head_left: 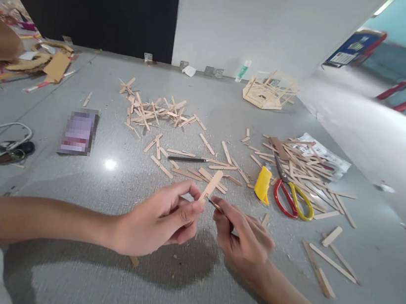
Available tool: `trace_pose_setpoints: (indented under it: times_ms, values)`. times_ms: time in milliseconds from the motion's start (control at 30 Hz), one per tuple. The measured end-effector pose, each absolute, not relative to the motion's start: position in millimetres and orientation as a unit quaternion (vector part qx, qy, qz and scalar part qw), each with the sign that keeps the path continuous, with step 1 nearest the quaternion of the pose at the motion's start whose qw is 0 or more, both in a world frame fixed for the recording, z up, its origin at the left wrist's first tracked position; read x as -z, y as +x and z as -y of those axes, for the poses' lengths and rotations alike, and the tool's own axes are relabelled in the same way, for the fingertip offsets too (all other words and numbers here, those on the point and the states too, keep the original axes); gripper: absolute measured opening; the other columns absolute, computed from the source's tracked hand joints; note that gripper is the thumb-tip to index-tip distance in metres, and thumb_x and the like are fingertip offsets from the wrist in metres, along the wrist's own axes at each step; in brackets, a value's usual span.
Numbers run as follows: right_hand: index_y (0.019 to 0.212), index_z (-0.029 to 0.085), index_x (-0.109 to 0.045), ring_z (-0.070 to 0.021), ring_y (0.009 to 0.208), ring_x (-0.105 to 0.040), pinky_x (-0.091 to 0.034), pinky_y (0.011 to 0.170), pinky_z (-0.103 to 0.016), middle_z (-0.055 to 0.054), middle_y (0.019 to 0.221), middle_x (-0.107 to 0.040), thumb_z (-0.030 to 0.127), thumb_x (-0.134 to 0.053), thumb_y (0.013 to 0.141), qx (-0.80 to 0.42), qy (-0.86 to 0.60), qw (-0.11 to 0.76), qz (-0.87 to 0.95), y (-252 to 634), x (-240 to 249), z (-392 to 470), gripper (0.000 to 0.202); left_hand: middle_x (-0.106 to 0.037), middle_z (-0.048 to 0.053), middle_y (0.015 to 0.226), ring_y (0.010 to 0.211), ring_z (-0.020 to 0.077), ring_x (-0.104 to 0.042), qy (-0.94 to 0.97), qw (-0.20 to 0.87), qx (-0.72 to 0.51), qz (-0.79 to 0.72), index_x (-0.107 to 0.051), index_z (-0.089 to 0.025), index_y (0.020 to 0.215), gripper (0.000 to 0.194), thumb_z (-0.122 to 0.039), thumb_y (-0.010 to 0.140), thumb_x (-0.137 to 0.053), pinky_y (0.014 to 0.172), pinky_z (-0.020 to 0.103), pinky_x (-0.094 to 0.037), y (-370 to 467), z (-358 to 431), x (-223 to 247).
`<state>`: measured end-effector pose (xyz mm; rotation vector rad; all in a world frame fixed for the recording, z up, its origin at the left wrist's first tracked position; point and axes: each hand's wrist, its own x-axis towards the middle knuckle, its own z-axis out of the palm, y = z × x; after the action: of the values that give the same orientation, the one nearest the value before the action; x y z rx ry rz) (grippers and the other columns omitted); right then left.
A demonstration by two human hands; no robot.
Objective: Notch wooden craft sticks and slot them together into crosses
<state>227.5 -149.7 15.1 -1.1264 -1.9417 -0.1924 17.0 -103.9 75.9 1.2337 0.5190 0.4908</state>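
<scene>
My left hand (pixel 168 217) pinches a wooden craft stick (pixel 212 185) between thumb and fingers, tilted up and to the right. A small rectangular notch or hole shows near the stick's lower end. Closed around a slim tool with a thin dark tip (pixel 213 203) is my right hand (pixel 244 235). The tip meets the stick beside that notch; most of the tool is hidden in my fingers, so its exact kind cannot be made out. Just beyond both hands lie loose craft sticks (pixel 207 144) and a black pen-like tool (pixel 187 159).
To the right are a yellow cutter (pixel 262 185), scissors with red and yellow handles (pixel 286 199) and a pile of sticks (pixel 309 166). A stick-built frame (pixel 266 98) and a glue tube (pixel 242 71) stand at the back. Leftward lie a blurred purple box (pixel 77 131) and a white cable (pixel 0 128).
</scene>
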Motion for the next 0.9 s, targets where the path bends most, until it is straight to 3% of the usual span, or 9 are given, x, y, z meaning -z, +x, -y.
trace_pose_setpoints:
  times_ms: [100,200,433,567,900]
  values:
    - [0.13,0.019,-0.067,-0.0141,0.062,-0.077,-0.061,0.061,-0.021,-0.003,0.087,-0.083,0.001,-0.058,0.097,0.128,-0.439,0.453,0.766,228,-9,149,0.038,-0.047,-0.009,0.058,0.046,0.0061,-0.031,0.56,0.764,-0.237,-0.218,-0.044,-0.021,0.094,0.034,-0.052,0.107,-0.047,0.045,0.019,-0.026,17,104,-75]
    - [0.141,0.017,-0.062,-0.0144,0.063,-0.077,-0.061,0.061,-0.021,-0.004,0.088,-0.084,-0.001,-0.062,0.096,0.156,-0.434,0.455,0.762,227,-5,149,0.048,-0.043,-0.009,0.056,0.047,0.0063,-0.03,0.553,0.774,-0.23,-0.206,-0.049,-0.019,0.088,0.041,-0.057,0.105,-0.048,0.045,0.02,-0.025,17,105,-75]
    - [0.157,0.02,-0.049,-0.0159,0.061,-0.077,-0.061,0.06,-0.022,-0.005,0.09,-0.084,0.0,-0.063,0.096,0.162,-0.432,0.451,0.764,222,-10,156,0.065,-0.04,-0.009,0.055,0.046,0.0064,-0.026,0.514,0.811,-0.207,-0.188,-0.05,-0.019,0.085,0.045,-0.061,0.101,-0.053,0.044,0.021,-0.021,17,108,-76]
    - [0.153,0.026,-0.054,-0.0145,0.058,-0.077,-0.06,0.055,-0.022,-0.001,0.091,-0.084,0.002,-0.061,0.098,0.132,-0.45,0.459,0.755,219,-17,159,0.06,-0.042,-0.009,0.056,0.046,0.0058,-0.027,0.508,0.819,-0.196,-0.179,-0.051,-0.018,0.083,0.045,-0.059,0.101,-0.055,0.044,0.021,-0.022,16,108,-78]
    - [0.137,0.023,-0.064,-0.0156,0.062,-0.078,-0.06,0.054,-0.022,-0.004,0.093,-0.085,-0.001,-0.057,0.097,0.097,-0.435,0.462,0.767,218,-23,151,0.047,-0.039,-0.01,0.055,0.045,0.0055,-0.027,0.505,0.808,-0.24,-0.185,-0.047,-0.019,0.08,0.042,-0.053,0.103,-0.054,0.043,0.021,-0.02,18,105,-76]
